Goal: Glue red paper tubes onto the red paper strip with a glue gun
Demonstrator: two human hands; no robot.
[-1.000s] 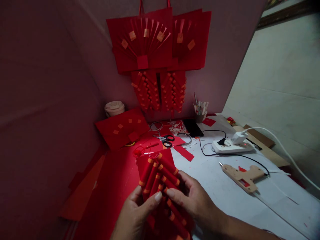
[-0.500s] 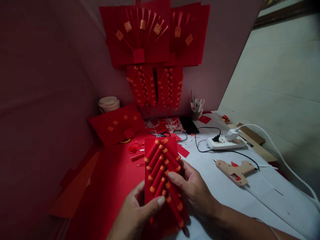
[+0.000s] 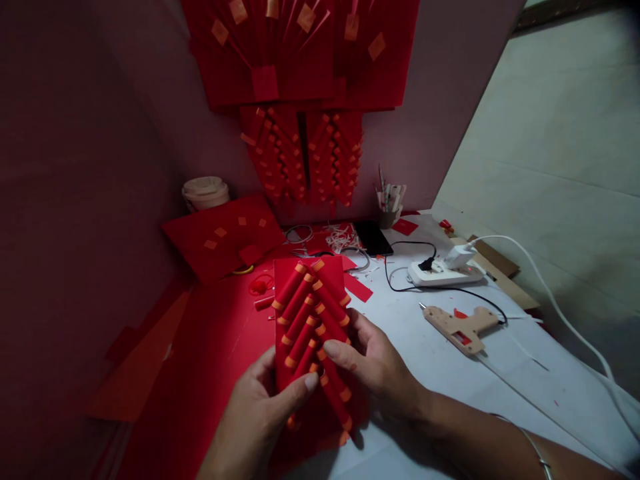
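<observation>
Between my hands is a red paper firecracker decoration [image 3: 306, 312], a red card with slanted rows of red paper tubes banded in orange at the ends. My left hand [image 3: 265, 400] grips its left edge, thumb lying over the lower tubes. On the right edge, my right hand [image 3: 373, 353] holds it with the thumb pressed on the middle tubes and fingers behind the card. Beyond its top edge, scissors [image 3: 320, 253] lie partly hidden. A loose red tube [image 3: 264, 303] rests to the left of the card.
At right lie a glue gun [image 3: 457, 327] and a white power strip [image 3: 445, 272] with cables. A phone [image 3: 373, 238], paper shreds [image 3: 341, 238] and a pen cup [image 3: 389, 212] stand farther back. Similar firecracker decorations [image 3: 334, 157] hang on the wall below red fan cards [image 3: 300, 73].
The whole scene has shifted up and slightly left as the head view tilts down. My hands keep the same hold on the decoration.
</observation>
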